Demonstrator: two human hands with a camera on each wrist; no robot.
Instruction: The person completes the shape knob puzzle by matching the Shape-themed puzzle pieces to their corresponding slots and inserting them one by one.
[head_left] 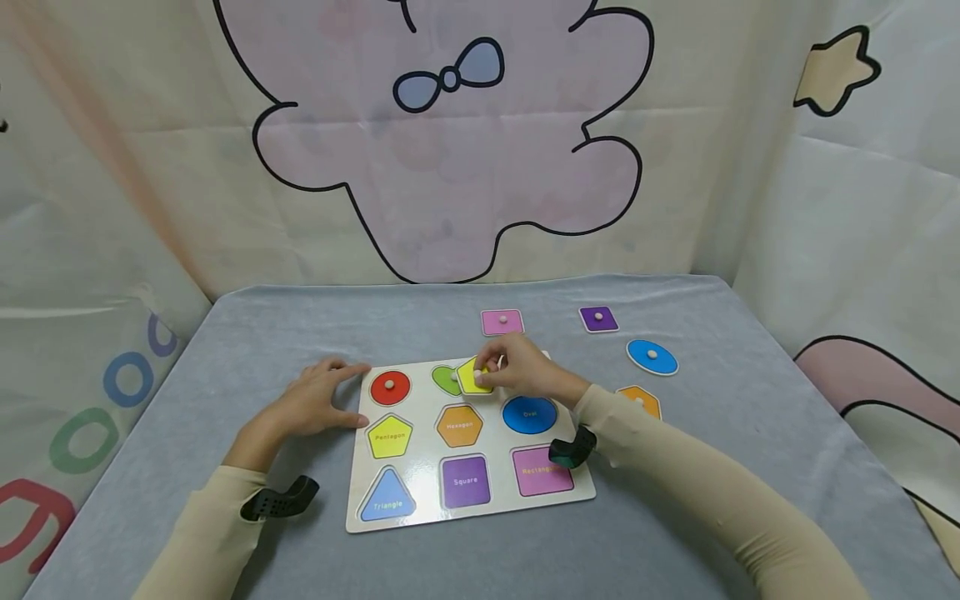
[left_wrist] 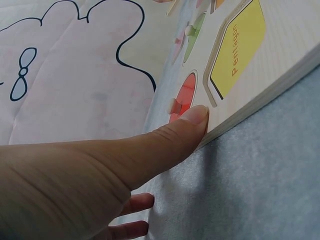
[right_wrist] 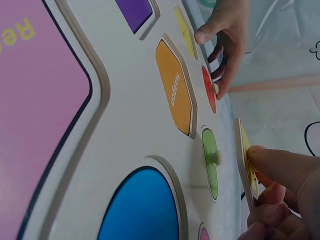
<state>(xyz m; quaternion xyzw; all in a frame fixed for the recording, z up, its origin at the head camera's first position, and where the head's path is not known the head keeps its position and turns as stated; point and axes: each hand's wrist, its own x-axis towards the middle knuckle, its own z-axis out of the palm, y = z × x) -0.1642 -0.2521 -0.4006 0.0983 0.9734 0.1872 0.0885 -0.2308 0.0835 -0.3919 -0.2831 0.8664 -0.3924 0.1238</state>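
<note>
A wooden shape puzzle board lies on the table, with labelled recesses such as the yellow pentagon recess. My right hand pinches a yellow pentagon puzzle piece by thumb and fingers, raised above the board near the green piece. In the right wrist view the pentagon piece is seen edge-on, apart from the board. My left hand rests at the board's left edge with its fingers spread. Its thumb touches that edge beside the red circle piece, which sits in its recess.
Beyond the board lie a pink rectangle piece and a purple square piece. To the right are a blue oval piece and an orange piece, partly hidden by the right forearm. A printed curtain hangs behind the table.
</note>
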